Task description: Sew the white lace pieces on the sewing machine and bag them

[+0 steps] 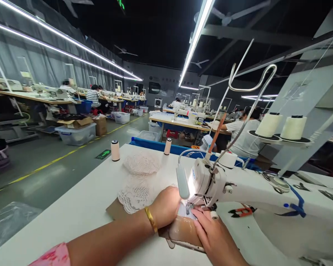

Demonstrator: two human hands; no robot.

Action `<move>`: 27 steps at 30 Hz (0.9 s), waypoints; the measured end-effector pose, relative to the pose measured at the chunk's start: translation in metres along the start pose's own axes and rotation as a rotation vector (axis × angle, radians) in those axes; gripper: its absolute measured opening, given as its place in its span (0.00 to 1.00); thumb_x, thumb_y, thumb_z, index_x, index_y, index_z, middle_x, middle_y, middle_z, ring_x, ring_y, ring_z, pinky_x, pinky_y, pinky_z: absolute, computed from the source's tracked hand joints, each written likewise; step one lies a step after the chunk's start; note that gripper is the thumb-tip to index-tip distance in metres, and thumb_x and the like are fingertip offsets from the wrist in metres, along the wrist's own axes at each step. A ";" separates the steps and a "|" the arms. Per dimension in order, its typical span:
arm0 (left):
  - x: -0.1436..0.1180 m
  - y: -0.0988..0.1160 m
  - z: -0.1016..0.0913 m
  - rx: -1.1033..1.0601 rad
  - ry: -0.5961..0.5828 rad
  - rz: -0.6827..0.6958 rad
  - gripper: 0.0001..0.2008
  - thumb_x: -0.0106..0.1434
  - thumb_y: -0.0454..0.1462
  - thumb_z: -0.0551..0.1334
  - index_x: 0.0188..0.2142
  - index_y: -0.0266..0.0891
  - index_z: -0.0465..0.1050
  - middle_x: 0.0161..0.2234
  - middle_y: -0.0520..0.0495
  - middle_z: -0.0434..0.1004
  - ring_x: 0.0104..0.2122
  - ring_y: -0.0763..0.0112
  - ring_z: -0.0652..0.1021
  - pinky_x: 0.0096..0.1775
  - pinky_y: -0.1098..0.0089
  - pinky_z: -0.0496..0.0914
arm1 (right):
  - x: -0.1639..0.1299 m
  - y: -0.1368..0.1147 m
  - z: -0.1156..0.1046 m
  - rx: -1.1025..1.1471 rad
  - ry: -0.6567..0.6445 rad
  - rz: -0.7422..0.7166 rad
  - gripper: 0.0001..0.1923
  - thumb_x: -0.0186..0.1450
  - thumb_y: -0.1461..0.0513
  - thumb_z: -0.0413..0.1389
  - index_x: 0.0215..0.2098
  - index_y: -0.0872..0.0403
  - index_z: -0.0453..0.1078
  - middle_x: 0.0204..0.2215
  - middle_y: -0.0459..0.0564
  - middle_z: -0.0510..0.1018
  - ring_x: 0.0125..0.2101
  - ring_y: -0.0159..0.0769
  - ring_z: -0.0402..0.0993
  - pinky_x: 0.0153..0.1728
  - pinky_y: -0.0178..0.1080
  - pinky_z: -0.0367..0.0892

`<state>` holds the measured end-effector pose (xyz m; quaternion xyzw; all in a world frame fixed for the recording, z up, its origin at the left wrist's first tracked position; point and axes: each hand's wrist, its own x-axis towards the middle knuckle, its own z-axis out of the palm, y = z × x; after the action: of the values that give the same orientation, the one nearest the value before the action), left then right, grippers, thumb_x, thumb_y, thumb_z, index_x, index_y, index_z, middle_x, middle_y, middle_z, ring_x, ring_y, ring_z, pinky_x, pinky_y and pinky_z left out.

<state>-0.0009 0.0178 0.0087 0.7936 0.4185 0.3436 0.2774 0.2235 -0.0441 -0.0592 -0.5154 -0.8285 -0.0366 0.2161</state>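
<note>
My left hand [168, 207], with a gold bangle at the wrist, is curled closed just left of the sewing machine's needle area. Its fingertips are turned away, so what they grip is hidden. White scalloped lace [137, 195] spreads on the table beside and beyond this hand, partly over a brown sheet [116, 210]. My right hand [211, 229] lies with fingers stretched toward the presser foot [188, 209], right of it. Between both hands is a brown, shiny plate [183, 228] in front of the foot. A small lamp [182, 181] lights the sewing machine [208, 181].
Orange-handled thread snips [242, 211] lie under the machine arm. Two peach thread spools [115, 150] stand at the table's far edge, and cream cones [269, 124] sit on a stand at right. Clear plastic [12, 223] is at lower left. Co-workers sit at other machines.
</note>
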 end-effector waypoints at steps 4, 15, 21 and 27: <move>0.048 -0.014 -0.039 -0.183 0.210 -0.195 0.07 0.70 0.40 0.66 0.38 0.38 0.76 0.31 0.51 0.76 0.31 0.68 0.76 0.39 0.64 0.74 | -0.001 0.015 0.009 -0.043 0.071 -0.137 0.18 0.78 0.61 0.50 0.62 0.49 0.75 0.55 0.56 0.83 0.54 0.49 0.82 0.50 0.45 0.80; 0.071 -0.085 -0.137 -0.561 0.829 -0.602 0.17 0.74 0.44 0.65 0.57 0.37 0.73 0.51 0.42 0.79 0.43 0.63 0.82 0.44 0.59 0.81 | 0.000 0.025 0.013 -0.152 0.138 -0.288 0.17 0.78 0.60 0.52 0.62 0.52 0.74 0.54 0.53 0.85 0.51 0.46 0.84 0.49 0.42 0.80; 0.060 -0.100 -0.137 -0.351 0.886 -0.664 0.16 0.74 0.44 0.66 0.55 0.37 0.74 0.50 0.43 0.79 0.43 0.63 0.82 0.43 0.60 0.81 | 0.000 0.022 0.013 -0.130 0.157 -0.282 0.17 0.79 0.61 0.51 0.61 0.52 0.74 0.53 0.55 0.85 0.51 0.46 0.84 0.49 0.42 0.80; 0.045 -0.092 -0.161 0.016 0.815 -0.665 0.19 0.72 0.43 0.67 0.59 0.39 0.72 0.59 0.40 0.74 0.54 0.55 0.78 0.53 0.50 0.77 | 0.000 0.018 0.006 -0.146 0.160 -0.275 0.17 0.79 0.60 0.49 0.60 0.52 0.76 0.52 0.54 0.86 0.50 0.47 0.85 0.46 0.43 0.81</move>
<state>-0.1509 0.1268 0.0541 0.4221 0.7242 0.5148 0.1801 0.2370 -0.0344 -0.0676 -0.4071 -0.8664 -0.1669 0.2362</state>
